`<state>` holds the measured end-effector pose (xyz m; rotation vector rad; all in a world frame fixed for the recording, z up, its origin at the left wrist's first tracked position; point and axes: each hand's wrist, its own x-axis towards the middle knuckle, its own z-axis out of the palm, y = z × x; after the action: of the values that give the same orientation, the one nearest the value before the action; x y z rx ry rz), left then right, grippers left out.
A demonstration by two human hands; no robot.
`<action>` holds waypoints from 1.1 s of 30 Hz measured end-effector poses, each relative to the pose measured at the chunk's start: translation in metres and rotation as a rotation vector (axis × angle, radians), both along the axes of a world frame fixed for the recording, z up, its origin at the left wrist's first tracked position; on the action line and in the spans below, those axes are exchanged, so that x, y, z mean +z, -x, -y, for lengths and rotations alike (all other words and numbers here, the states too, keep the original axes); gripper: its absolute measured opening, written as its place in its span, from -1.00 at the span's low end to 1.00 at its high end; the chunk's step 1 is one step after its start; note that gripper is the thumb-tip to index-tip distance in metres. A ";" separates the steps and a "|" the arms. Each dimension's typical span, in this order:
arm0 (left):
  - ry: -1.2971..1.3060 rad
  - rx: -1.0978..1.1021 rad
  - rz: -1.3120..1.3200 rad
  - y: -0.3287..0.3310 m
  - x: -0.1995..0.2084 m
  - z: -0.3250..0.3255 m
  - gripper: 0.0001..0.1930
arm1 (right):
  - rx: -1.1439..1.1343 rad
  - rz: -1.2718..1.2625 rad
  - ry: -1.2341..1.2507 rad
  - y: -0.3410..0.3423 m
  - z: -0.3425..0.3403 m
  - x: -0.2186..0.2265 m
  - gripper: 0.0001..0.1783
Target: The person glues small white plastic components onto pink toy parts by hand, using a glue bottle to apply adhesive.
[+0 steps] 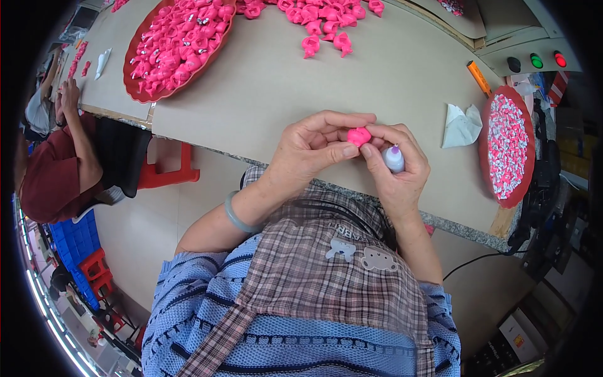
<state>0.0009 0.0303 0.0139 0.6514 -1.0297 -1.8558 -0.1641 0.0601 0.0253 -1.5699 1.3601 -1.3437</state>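
Above the near edge of the table, my left hand (314, 144) pinches a small bright pink plastic piece (358, 136) between thumb and fingers. The fingertips of my right hand (402, 163) meet the piece from the other side. Tucked in the right palm is a small pale bottle (394, 159) with a purple tip pointing up and away from me. Whether the tip touches the piece cannot be made out; it appears a little apart. Both hands are closed.
A red tray (151, 94) heaped with pink pieces stands at the far left, and loose pink pieces (326, 19) lie at the far middle. On the right are a crumpled white tissue (461, 125), an orange marker-like stick (478, 78) and a red tray (524, 151) of small pink-and-silver parts. Another person (59, 163) sits at left.
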 end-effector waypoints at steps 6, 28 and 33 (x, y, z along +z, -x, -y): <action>-0.019 0.003 -0.001 0.000 0.001 0.001 -0.66 | 0.028 -0.025 -0.020 0.002 0.001 -0.003 -0.70; -0.046 0.007 0.071 0.000 0.002 0.000 -0.59 | 0.029 -0.007 -0.054 0.002 0.003 -0.006 -0.72; -0.036 0.003 0.052 0.000 0.000 0.000 -0.58 | 0.030 0.008 -0.046 0.001 0.003 -0.004 -0.74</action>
<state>0.0012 0.0303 0.0137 0.7254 -1.0305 -1.8673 -0.1652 0.0567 0.0212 -1.5466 1.3477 -1.2902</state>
